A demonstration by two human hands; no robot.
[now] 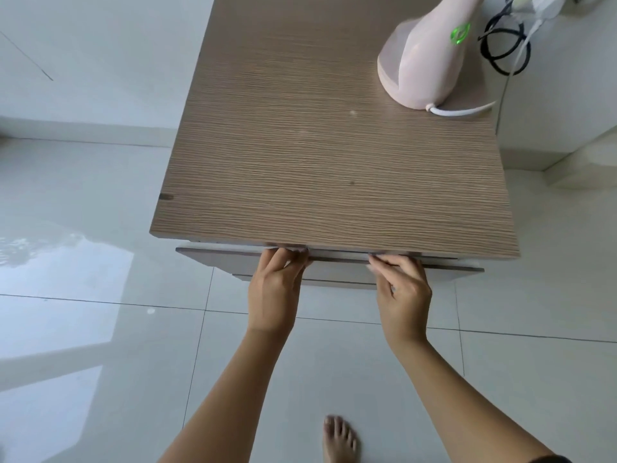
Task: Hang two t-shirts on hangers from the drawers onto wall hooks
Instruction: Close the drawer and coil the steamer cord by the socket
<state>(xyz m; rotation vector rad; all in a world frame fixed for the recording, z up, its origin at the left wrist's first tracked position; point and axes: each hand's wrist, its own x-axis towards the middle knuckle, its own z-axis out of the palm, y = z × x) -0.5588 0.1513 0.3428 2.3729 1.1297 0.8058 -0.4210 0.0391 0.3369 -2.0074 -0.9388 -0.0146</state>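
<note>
A wooden chest of drawers (334, 155) stands below me, seen from above. Its top drawer (220, 257) sticks out a little past the front edge. My left hand (275, 292) hooks its fingers over the drawer's top edge left of centre. My right hand (402, 292) grips the same edge right of centre. A strip of white shows in the narrow gap under the top; I cannot tell what it is. No t-shirts, hangers or wall hooks are in view.
A pink handheld steamer (424, 58) with a lit green button and a white cord lies on the chest's far right. Black and white cables (504, 45) hang by the wall behind. Glossy white floor tiles (83, 262) surround the chest. A bare foot (340, 439) stands below.
</note>
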